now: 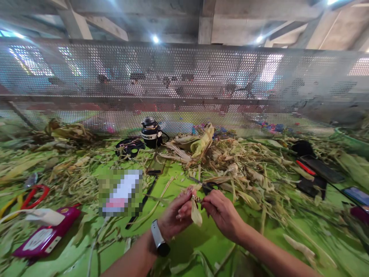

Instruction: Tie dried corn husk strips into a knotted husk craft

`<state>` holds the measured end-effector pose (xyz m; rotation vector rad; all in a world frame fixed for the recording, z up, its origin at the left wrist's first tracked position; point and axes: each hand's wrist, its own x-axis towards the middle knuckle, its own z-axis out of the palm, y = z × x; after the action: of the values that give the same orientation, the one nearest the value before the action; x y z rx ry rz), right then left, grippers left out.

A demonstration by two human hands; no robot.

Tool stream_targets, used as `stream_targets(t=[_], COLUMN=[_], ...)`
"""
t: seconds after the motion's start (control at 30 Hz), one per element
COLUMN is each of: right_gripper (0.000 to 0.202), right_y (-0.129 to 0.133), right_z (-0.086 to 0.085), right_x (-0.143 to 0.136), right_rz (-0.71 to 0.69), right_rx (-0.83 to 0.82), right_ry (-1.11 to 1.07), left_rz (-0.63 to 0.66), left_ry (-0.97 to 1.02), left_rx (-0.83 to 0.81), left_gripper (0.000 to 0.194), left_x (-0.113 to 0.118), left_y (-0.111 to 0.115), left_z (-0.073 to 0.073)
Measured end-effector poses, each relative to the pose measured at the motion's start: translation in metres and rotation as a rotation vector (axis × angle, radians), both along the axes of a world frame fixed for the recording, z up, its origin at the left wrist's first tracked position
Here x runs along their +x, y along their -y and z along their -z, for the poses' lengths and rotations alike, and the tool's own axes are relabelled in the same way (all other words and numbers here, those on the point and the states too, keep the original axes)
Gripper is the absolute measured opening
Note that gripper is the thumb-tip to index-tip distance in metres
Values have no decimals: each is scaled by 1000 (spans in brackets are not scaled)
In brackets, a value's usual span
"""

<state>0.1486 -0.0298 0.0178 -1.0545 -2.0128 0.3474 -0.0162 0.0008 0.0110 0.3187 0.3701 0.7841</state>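
Observation:
Near the lower middle, my left hand (178,212), with a watch on its wrist, has its fingers closed around a small bundle of dried husk (196,213). One pale husk piece hangs down from it between the hands. My right hand (220,209) is pinched at the right side of the same bundle; the fingertips are partly hidden. Dark-handled scissors (208,187) lie on the green table (201,246) just beyond the hands. A larger pile of dry husks (239,161) spreads behind them.
A black bottle (152,132) stands before a perforated metal screen (184,84). At left are a magenta power bank (47,234), red-handled scissors (36,196) and a blurred-out phone (122,192). Phones (321,167) lie at right. People show dimly through the screen.

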Motion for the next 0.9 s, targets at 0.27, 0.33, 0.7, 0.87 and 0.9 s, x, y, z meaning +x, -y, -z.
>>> stream_targets(t=[0.27,0.33,0.7,0.87,0.9], right_gripper=[43,41,38,37,38], right_y=[-9,-12,-15,-20,-22], right_z=[13,15,6,3,3], right_x=[-1,-1,4,17,20], right_rz=[-91,-65,-68,134,176], right_rx=[-779,-858,-818,-544,-498], right_ry=[-705,-866,-857,-762,-756], left_rz=[-20,-97,-498,-585,-606], left_ry=[-67,-128,-232,-324,-346], left_rx=[-123,-109,44,99,117], left_gripper=[22,27,17,14,15], left_x=[1,0,-15,-16,-16], left_y=[-13,-19,-36,-42,-43], left_z=[-6,-3,-8,-3,-1])
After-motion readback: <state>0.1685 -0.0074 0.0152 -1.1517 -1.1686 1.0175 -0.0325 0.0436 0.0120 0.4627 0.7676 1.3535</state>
